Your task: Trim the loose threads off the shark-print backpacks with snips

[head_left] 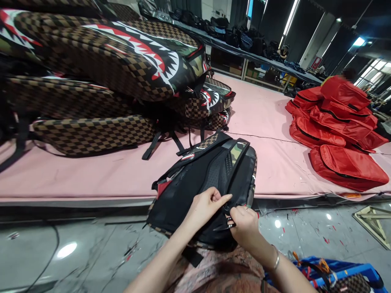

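Observation:
A backpack (210, 175) lies with its black padded back and shoulder straps facing up, partly on the pink table and partly over its front edge towards my body. My left hand (207, 207) is closed in a pinch over the lower back panel, near the foot of the right-hand strap; what its fingertips hold is too small to tell. Close beside it, my right hand (246, 221) is wrapped round small dark thread snips (230, 223), whose pointed metal blade shows below the fingers, against the black fabric.
Brown-checkered backpacks with shark-teeth prints (137, 57) are piled on the left of the pink table (259, 101). Several red bags (339, 118) are stacked at the right. A blue frame (357, 272) stands at the lower right, on a floor with scattered scraps. People sit far back.

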{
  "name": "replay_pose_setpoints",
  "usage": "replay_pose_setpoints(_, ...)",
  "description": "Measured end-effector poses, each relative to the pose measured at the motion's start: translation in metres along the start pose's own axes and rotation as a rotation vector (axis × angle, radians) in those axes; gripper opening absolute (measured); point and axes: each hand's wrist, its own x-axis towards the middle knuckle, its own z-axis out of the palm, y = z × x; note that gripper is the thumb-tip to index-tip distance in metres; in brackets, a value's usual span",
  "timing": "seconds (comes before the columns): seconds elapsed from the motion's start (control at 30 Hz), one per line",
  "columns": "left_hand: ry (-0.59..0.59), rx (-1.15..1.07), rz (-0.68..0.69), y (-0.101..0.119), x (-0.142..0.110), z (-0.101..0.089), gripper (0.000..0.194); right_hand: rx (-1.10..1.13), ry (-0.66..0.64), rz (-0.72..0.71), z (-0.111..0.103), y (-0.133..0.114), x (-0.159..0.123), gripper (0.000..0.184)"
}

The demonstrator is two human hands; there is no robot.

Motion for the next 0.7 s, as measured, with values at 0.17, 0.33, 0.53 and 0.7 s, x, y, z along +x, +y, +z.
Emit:
replay_pose_setpoints(0.17, 0.041, -0.635, -0.14, -0.002, -0.002, 0.014, 0.031, 0.205, -0.011, 0.137, -0.005, -0.005, -0.006, 0.013)
replay_pose_setpoints(0.33, -0.016, -1.143, -0.314, -0.003, -0.007, 0.018, 0.024, 0.688, -0.017, 0.262, -0.026, 0.018, -0.004, 0.028)
replay_pose_setpoints(0.53, -0.017, -1.204, -0.358, -0.003, -0.009, 0.017, 0.02, 0.534, 0.153, 0.039, -0.029, 0.049, 0.013, 0.016)
replay_pose_setpoints(0.7, 0.003, -1.181, -0.382, 0.003, -0.013, 0.018, 0.027, 0.432, 0.102, -0.138, -0.031, 0.046, 0.028, 0.013)
